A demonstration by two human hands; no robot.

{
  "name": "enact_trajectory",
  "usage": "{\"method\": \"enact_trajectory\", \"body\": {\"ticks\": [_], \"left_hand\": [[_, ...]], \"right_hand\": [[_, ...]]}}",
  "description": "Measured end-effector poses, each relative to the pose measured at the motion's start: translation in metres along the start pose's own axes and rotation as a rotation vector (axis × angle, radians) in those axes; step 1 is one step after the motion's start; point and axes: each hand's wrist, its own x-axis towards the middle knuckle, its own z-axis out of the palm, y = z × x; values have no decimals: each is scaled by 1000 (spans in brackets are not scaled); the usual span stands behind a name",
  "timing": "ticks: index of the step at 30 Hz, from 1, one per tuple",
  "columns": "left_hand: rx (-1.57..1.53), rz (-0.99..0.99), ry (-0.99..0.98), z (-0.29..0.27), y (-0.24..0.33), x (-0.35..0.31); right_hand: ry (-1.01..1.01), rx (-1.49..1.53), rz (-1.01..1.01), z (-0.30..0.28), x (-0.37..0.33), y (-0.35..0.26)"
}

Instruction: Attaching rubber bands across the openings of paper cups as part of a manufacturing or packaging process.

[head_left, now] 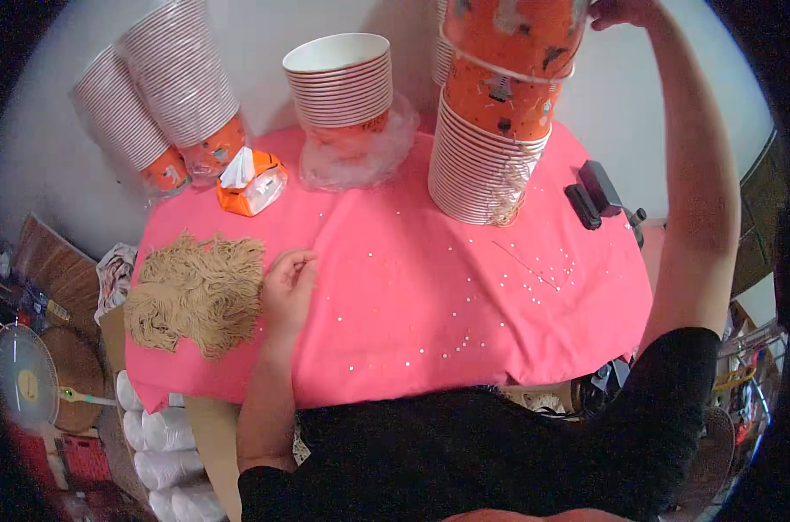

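My left hand [289, 283] rests on the pink cloth with its fingers loosely curled and the thumb apart; nothing shows in it. Beside it, on the left, lies a flat pile of tan cords [195, 291]. At the top right my right hand [625, 13] is raised, fingers bent in against the side of the upper orange paper bucket [516, 39]; the frame's edge cuts it off, so its hold is unclear. That bucket tops a tall stack of nested buckets [477, 165] with white rims. Thin tan cord loops [515, 187] hang down the stack's right side.
Bagged bucket stacks [182, 78] lean at the back left, near an orange tissue pack [251, 183]. Another bucket stack [338, 83] stands on crumpled plastic. Small white dots [534, 278] lie scattered over the pink cloth [395, 296]. Black box-like objects [596, 191] sit at the right edge.
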Motion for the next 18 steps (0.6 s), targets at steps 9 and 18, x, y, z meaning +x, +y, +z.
{"method": "enact_trajectory", "body": {"ticks": [9, 18], "left_hand": [[108, -11, 9, -1, -2, 1], [106, 32, -5, 1, 1, 0]], "right_hand": [[-214, -85, 207, 28, 22, 52], [-22, -278, 178, 58, -12, 57]]}}
